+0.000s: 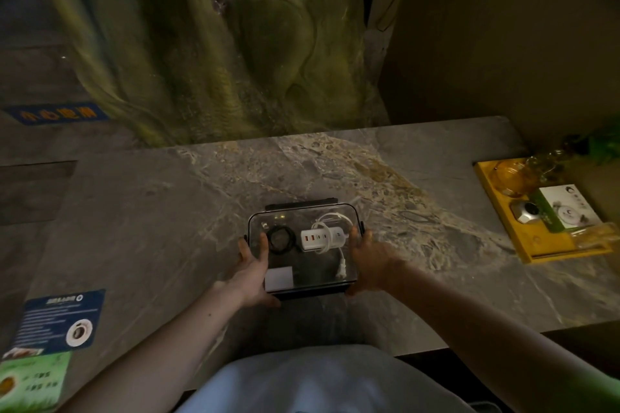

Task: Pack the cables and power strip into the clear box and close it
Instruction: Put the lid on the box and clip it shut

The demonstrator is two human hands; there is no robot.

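Note:
The clear box (303, 270) with dark clasps sits on the marble table (167, 228) in front of me, its transparent lid on top. Inside I see a white power strip (318, 237) with its white cord and plug, and a coiled black cable (281, 239) to its left. A white label shows at the box's near left corner. My left hand (254, 270) grips the box's left side with the thumb on the lid. My right hand (367, 261) grips the right side the same way.
A yellow tray (533, 245) with glass cups, a small silver device and a white-green carton stands at the table's right end. A dark blue card (60, 320) and a green card (32, 382) lie at the near left. A rock-like wall rises behind the table.

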